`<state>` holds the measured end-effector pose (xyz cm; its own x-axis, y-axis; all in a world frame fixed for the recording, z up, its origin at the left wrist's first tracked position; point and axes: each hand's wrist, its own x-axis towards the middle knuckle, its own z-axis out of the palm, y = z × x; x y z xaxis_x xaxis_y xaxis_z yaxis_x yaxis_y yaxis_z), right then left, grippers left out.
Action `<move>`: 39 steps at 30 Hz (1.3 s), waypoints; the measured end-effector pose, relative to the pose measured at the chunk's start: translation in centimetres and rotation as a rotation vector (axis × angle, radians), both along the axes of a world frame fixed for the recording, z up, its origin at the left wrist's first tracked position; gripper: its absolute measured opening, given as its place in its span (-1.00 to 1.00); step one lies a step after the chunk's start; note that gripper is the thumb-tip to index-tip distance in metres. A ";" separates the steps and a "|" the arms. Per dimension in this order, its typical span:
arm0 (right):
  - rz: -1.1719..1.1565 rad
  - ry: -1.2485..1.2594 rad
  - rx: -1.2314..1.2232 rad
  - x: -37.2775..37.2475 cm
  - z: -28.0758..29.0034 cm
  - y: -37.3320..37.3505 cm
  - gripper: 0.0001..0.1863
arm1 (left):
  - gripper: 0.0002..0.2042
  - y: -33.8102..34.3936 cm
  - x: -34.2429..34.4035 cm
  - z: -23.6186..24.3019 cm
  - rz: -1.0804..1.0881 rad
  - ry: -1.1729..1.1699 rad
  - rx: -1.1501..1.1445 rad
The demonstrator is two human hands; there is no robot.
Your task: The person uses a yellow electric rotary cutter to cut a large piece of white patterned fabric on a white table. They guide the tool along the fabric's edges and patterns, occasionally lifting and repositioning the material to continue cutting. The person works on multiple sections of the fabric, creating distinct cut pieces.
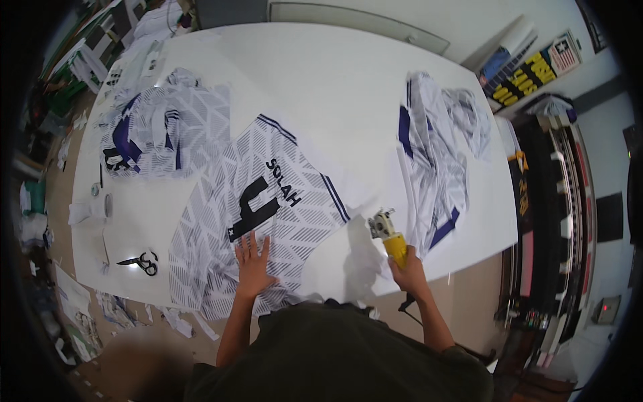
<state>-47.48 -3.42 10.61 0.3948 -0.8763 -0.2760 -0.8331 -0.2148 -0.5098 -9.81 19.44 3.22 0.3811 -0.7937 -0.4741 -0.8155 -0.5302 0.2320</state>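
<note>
A white jersey panel point(301, 194) with grey line patterns, dark-striped edges and black lettering lies flat in the middle of the table. My left hand point(253, 268) rests on its lower part with fingers spread, just below the large black number. To the right of the panel, my right hand point(408, 273) grips the yellow body of an electric fabric cutter point(396, 248). The cutter's metal head points away from me, beside the panel's right edge and apart from it. A cord hangs below my right hand.
Patterned fabric pieces point(194, 127) are heaped at the left, and more folded pieces point(435, 154) lie at the right. Black scissors point(142, 263) sit near the front left of the white table point(335, 74). Scraps point(177, 321) litter the floor. A long machine point(562, 201) stands at the right.
</note>
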 end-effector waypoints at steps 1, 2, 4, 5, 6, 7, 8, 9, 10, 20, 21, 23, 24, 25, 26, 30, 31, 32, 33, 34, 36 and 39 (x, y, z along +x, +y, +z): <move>0.011 0.030 0.019 0.2 -0.1 1.4 -0.44 | 0.25 0.3 -0.4 -0.4 0.009 0.025 -0.191; -0.056 0.011 0.129 0.2 -0.2 3.0 -0.41 | 0.25 0.1 -0.7 -1.1 0.023 0.035 -0.308; -0.036 0.045 0.109 0.2 0.0 5.7 -0.40 | 0.27 -1.3 -1.4 -2.6 0.022 0.056 -0.505; -0.028 0.056 0.099 0.3 0.1 6.9 -0.40 | 0.28 -1.8 -1.6 -3.2 0.022 0.019 -0.377; -0.034 0.062 0.101 0.2 0.2 8.0 -0.40 | 0.29 -2.2 -1.8 -3.7 0.011 -0.026 -0.326; -0.043 0.067 0.107 0.0 0.4 8.9 -0.40 | 0.30 -2.3 -1.8 -4.0 0.003 -0.041 -0.257; -0.050 0.071 0.114 0.0 0.5 9.8 -0.40 | 0.32 -2.1 -1.6 -4.1 0.003 -0.064 -0.284; -0.060 0.069 0.114 -0.3 0.6 10.7 -0.40 | 0.34 -1.6 -1.4 -4.0 0.002 -0.056 -0.286; -0.045 0.069 0.114 -0.5 0.7 11.6 -0.39 | 0.36 -1.0 -0.9 -3.8 0.005 -0.065 -0.257; -0.051 0.156 0.233 -1.3 -0.5 19.1 -0.33 | 0.43 1.8 1.4 -3.0 -0.005 0.004 -0.181; -0.059 0.155 0.235 -1.1 -0.8 19.2 -0.34 | 0.43 1.8 1.3 -2.9 -0.001 -0.007 -0.203; -0.078 0.133 0.235 -0.3 -1.2 19.4 -0.36 | 0.42 1.7 1.1 -2.7 -0.002 -0.002 -0.191; -0.087 0.112 0.231 0.3 -1.5 19.1 -0.37 | 0.42 1.7 1.1 -2.6 -0.001 -0.002 -0.188; -0.087 0.083 0.213 0.8 -1.8 18.9 -0.39 | 0.42 1.6 1.2 -2.5 0.001 -0.002 -0.186; -0.092 0.063 0.189 1.2 -2.0 18.8 -0.40 | 0.42 1.6 1.2 -2.5 -0.002 0.000 -0.185; -0.086 0.016 0.109 2.4 -2.4 18.4 -0.44 | 0.41 1.6 1.3 -2.6 -0.007 0.001 -0.201; -0.079 0.022 0.098 2.5 -2.4 18.4 -0.44 | 0.41 1.7 1.3 -2.7 -0.005 0.002 -0.201; -0.078 0.023 0.098 2.6 -2.4 18.3 -0.44 | 0.41 1.7 1.3 -2.8 -0.005 0.002 -0.207; -0.069 0.022 0.087 2.6 -2.4 18.3 -0.44 | 0.40 1.8 1.3 -2.9 -0.001 0.004 -0.208; -0.060 0.021 0.076 2.7 -2.5 18.2 -0.44 | 0.40 1.8 1.2 -3.0 0.003 0.007 -0.230; -0.085 0.033 0.124 3.0 -2.6 17.9 -0.42 | 0.40 1.9 1.2 -3.1 0.000 0.008 -0.231; -0.093 0.034 0.130 4.0 -2.7 17.0 -0.40 | 0.40 1.8 1.3 -3.0 0.011 0.019 -0.230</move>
<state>-43.51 13.56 7.87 0.3024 -0.8645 -0.4016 -0.8635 -0.0701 -0.4994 -8.48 21.27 0.23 0.3829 -0.8777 -0.2881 -0.8045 -0.4701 0.3631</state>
